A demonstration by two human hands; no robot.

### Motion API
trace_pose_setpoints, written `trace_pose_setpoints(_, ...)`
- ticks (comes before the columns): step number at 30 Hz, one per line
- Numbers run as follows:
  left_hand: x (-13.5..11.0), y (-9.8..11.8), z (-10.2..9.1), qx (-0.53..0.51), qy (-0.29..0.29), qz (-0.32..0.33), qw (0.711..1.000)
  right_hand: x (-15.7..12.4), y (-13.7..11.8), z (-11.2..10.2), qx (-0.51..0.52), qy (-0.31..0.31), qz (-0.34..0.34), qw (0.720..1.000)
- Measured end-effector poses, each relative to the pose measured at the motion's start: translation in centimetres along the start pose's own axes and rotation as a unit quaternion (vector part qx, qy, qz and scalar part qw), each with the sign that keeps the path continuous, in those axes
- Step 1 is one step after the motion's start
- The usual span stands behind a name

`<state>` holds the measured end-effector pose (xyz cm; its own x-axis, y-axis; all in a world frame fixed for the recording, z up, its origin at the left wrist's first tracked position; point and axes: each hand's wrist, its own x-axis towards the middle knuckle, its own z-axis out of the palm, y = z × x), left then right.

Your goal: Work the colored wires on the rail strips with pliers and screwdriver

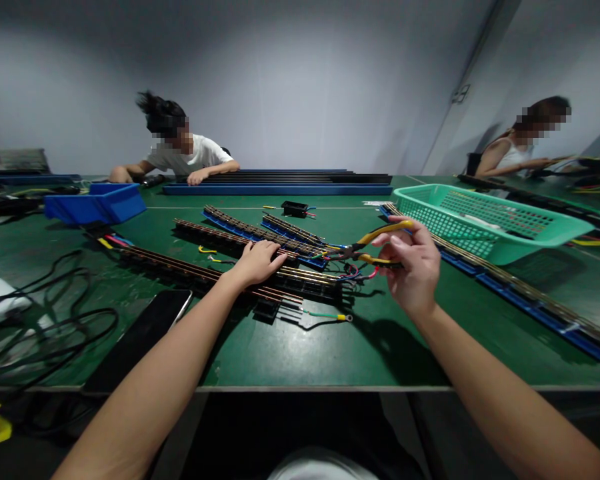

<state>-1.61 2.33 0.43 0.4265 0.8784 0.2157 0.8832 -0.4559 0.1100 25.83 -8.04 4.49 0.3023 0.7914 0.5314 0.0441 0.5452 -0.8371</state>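
My right hand [413, 267] grips pliers [380, 235] with yellow-and-black handles. The handles are spread apart, and the dark jaws point left at thin coloured wires on the end of a rail strip. My left hand [257, 263] lies palm down across the strips, fingers apart, touching a black rail strip [215, 235] with copper-coloured bars. Around it are a blue-backed rail strip [250, 227], another black strip [310, 283] with brassy bars, and a long black strip [175, 263]. In front lies a green-and-black wire lead [325, 317] with a ring terminal.
A green mesh basket [510, 237] and a long blue rail [520, 290] are on the right. At left lie a blue bin [95, 203], a phone [145, 333] and tangled black cables [80, 320]. A small black box [295, 209] sits behind the strips. Two people sit across the table.
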Motion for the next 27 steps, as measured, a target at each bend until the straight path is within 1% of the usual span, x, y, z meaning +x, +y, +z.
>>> trace_pose_setpoints(3, 0.03, 0.01, -0.02, 0.001, 0.0, 0.0, 1.0, -0.66, 0.44, 0.41, -0.02, -0.041, 0.005, 0.999)
trace_pose_setpoints(5, 0.04, 0.02, -0.03, 0.002, 0.0, 0.002, 1.0, -0.92, 0.6, 0.58, -0.028, -0.054, 0.005, 0.998)
trace_pose_setpoints(11, -0.03, 0.07, -0.07, 0.003, 0.0, 0.004, 1.0, -0.97, 0.38, 0.77, -0.04, -0.048, 0.008, 0.998)
trace_pose_setpoints(15, -0.05, 0.08, -0.08, 0.002, -0.001, 0.001, 1.0, -0.71, 0.48, 0.7, -0.049, -0.04, -0.004, 0.998)
trace_pose_setpoints(19, -0.01, 0.01, -0.05, 0.003, 0.0, 0.002, 1.0, -0.58, 0.85, 0.58, -0.049, -0.047, 0.004, 0.998)
trace_pose_setpoints(22, 0.0, -0.02, -0.03, 0.001, 0.001, 0.004, 1.0, -0.6, 1.07, 0.54, -0.05, -0.051, -0.003, 0.997)
trace_pose_setpoints(27, 0.02, 0.0, -0.02, -0.001, -0.002, 0.002, 1.0, -0.64, 1.03, 0.65, -0.057, -0.049, 0.002, 0.997)
